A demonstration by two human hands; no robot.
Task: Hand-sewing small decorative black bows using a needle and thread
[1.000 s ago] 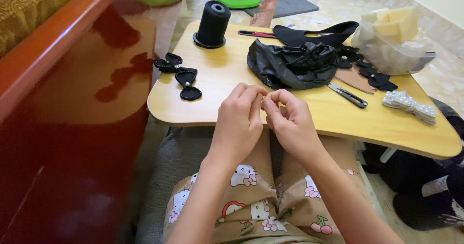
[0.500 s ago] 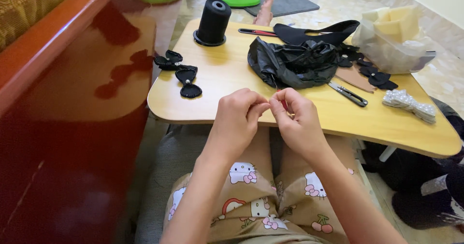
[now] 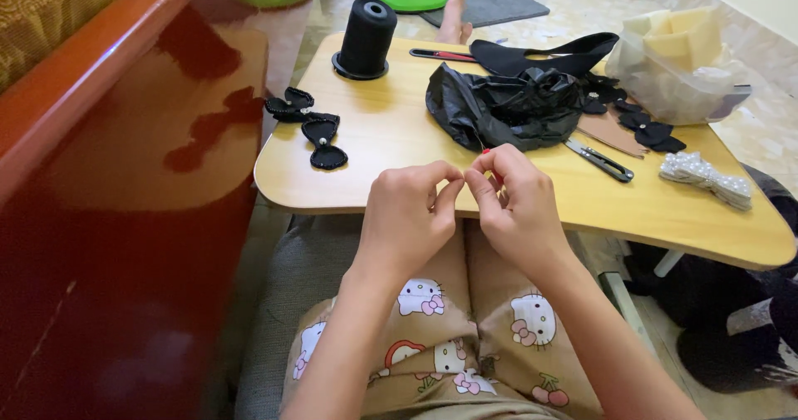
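Both hands meet at the near edge of the table [image 3: 391, 145], over the lap. Left hand [image 3: 407, 216] curled, thumb and forefinger pinched together, tips pointing toward the right hand. Right hand [image 3: 515, 208] likewise closed in a fine pinch, fingertips almost touching those of the left. Out of the right hand's pinch rises a thin pin [image 3: 480, 143], slanted up and to the left, with a tiny red head at its top end. Pin is very slim, dark, hard to follow along its length; lower end hidden inside the fingers. Whether the left hand grips a thread or anything else cannot be made out: whatever sits between the two pinches is too small to see.

Behind the hands, on the table: a crumpled black plastic bag [image 3: 499, 108], glossy, with black fabric [image 3: 540, 54] heaped behind it. Small scissors [image 3: 603, 160] lie just right of the bag. Farther right, a white beaded bow [image 3: 706, 179] near the table edge. To the left, black bows [image 3: 307, 121] at the rim. A tall black thread cone [image 3: 366, 37] stands at the far left corner. A clear bag of yellow foam [image 3: 677, 62] sits at far right, partly cut off from clear reading by its wrinkles
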